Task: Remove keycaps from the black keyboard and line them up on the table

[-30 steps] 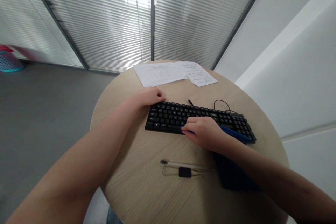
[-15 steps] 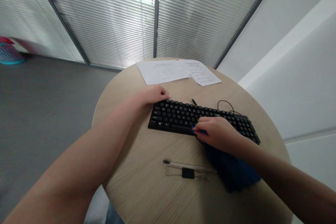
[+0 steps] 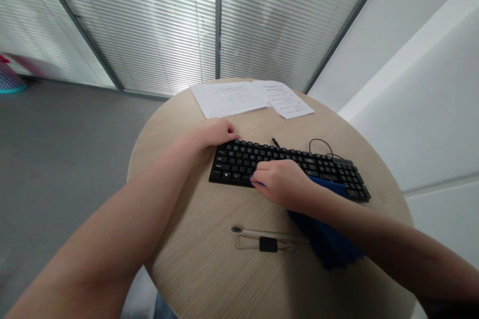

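A black keyboard (image 3: 239, 159) lies flat across the round table. At its far left corner my left hand (image 3: 220, 132) is closed on the edge, thumb side toward the keys. My right hand (image 3: 279, 182) pinches a blue cloth (image 3: 325, 239) against the front row of keys, left of the keyboard's middle. The cloth trails rightward under my forearm, part of it over the keys and part hanging onto the tabletop. Nearer to me lie a toothbrush (image 3: 262, 233) with dark bristles and a wire tool with a black grip (image 3: 268, 244). The cloth partly hides their right ends.
Printed sheets (image 3: 228, 99) lie at the far side of the wooden table (image 3: 209, 259). Behind the keyboard are a cable plug (image 3: 275, 141) and a looped cable (image 3: 321, 140). Glass panels with blinds (image 3: 157, 25) and a white wall (image 3: 430, 124) stand beyond. A basket (image 3: 10, 79) is on the floor.
My right hand has slid left along the front keys, drawing the blue cloth with it. My left hand stays at the keyboard's corner. The view has shifted slightly.
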`<state>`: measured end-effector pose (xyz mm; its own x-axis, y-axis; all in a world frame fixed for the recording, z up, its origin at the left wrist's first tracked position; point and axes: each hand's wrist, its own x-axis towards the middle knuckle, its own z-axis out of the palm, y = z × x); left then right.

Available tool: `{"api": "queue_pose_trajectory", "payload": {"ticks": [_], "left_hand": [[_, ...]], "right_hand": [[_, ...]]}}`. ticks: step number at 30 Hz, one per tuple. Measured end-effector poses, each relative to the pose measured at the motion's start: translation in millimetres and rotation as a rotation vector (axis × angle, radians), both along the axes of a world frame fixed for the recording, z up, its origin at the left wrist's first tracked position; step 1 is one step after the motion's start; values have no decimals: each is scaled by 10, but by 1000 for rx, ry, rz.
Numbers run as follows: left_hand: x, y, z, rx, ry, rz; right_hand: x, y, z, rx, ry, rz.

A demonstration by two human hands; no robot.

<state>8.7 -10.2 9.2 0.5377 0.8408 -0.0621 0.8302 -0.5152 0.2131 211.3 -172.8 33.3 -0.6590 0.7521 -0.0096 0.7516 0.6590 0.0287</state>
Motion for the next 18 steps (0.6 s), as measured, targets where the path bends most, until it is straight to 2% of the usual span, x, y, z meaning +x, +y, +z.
{"api": "queue_pose_trajectory", "payload": {"ticks": [3, 5, 14, 18], "left_hand": [[-2, -17, 14, 4, -3, 2], [-7, -22, 16, -6, -11, -7], [-17, 38, -41, -36, -44, -28], [-22, 62, -69, -13, -55, -35]], "right_hand": [[-186, 63, 12, -25, 12, 30], [-186, 62, 24, -38, 9, 7], [490, -194, 56, -36, -44, -235], [601, -270, 50, -4, -48, -278]]}}
